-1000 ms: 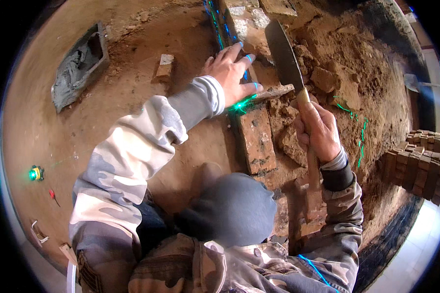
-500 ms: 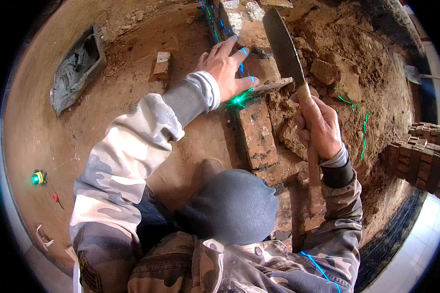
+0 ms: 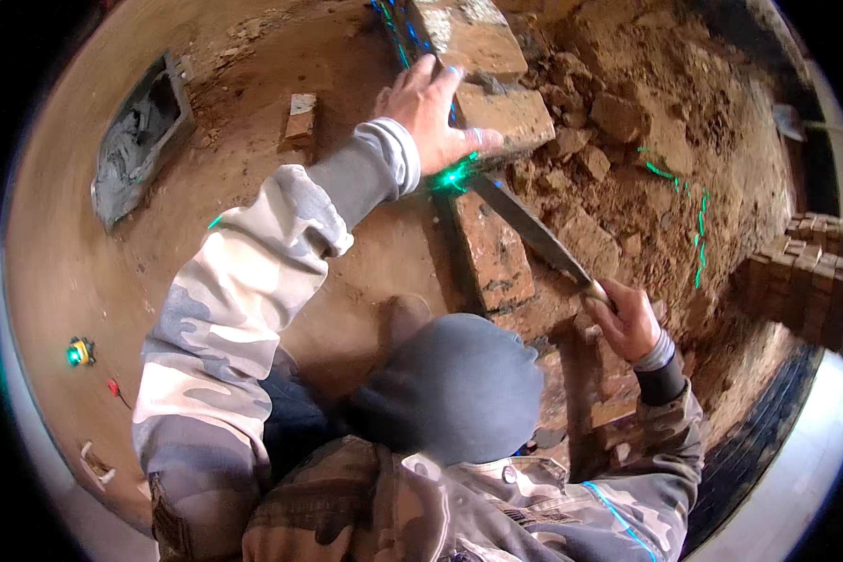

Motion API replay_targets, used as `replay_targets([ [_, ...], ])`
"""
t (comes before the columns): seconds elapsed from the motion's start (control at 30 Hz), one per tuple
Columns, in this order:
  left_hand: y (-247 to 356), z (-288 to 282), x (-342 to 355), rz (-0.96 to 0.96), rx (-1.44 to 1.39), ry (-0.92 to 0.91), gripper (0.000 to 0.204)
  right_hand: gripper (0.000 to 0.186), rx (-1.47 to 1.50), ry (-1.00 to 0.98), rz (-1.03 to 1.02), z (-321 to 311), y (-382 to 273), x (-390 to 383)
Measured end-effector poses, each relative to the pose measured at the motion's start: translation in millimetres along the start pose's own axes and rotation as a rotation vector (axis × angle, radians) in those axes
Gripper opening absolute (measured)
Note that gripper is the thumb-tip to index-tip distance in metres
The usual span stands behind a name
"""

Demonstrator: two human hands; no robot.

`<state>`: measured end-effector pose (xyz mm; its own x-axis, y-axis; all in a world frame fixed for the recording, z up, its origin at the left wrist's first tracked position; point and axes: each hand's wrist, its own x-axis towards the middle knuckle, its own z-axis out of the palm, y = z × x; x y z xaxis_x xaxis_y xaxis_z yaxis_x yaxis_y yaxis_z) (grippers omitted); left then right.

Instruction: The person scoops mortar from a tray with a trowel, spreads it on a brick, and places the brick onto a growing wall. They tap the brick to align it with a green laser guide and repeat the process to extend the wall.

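My left hand (image 3: 426, 122) rests with spread fingers on the left end of a brick (image 3: 515, 117) in a short brick course. My right hand (image 3: 618, 318) is closed on the wooden handle of a long, flat steel trowel (image 3: 534, 229). Its blade slants up-left, the tip at that brick's lower edge, beside a bright green laser spot. Another brick (image 3: 485, 248) lies just below, left of the blade; a further one (image 3: 473, 47) sits above.
Broken bricks and soil (image 3: 609, 131) cover the right side. A grey mortar trough (image 3: 140, 140) and loose brick (image 3: 300, 122) lie left, a laser level (image 3: 80, 352) lower left. Brick stacks (image 3: 796, 290) stand at far right. A grey-capped head is below my hands.
My right hand has moved down and the trowel has swung from upright above the course down to the brick's lower edge. My left hand has shifted slightly up and left.
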<state>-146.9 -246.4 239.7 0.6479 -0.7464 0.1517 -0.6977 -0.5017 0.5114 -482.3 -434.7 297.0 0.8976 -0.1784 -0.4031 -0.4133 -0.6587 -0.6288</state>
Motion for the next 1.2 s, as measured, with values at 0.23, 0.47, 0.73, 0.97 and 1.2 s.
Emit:
replay_targets([
  [0.23, -4.1, 3.7, 15.9, 0.122, -0.006, 0.015, 0.098, 0.026, -0.092, 0.148, -0.09, 23.0, -11.2, 30.3],
  [0.47, 6.7, 0.1, 16.9, 0.046, -0.04, -0.042, 0.094, 0.025, -0.187, 0.216, 0.002, 3.8, 7.4, 15.3],
  [0.73, 15.3, -5.8, 16.6, -0.005, -0.052, -0.085, 0.103, 0.026, -0.302, 0.331, 0.087, -8.1, -0.9, 0.5],
  [0.97, 9.1, -2.2, 15.8, 0.013, -0.044, -0.037, 0.102, 0.024, -0.373, 0.5, 0.116, 3.2, -20.6, -17.6],
  [1.2, 3.4, 1.4, 15.8, -0.015, -0.071, -0.092, 0.113, 0.02, -0.236, 0.639, 0.063, -6.5, -60.4, -40.4],
])
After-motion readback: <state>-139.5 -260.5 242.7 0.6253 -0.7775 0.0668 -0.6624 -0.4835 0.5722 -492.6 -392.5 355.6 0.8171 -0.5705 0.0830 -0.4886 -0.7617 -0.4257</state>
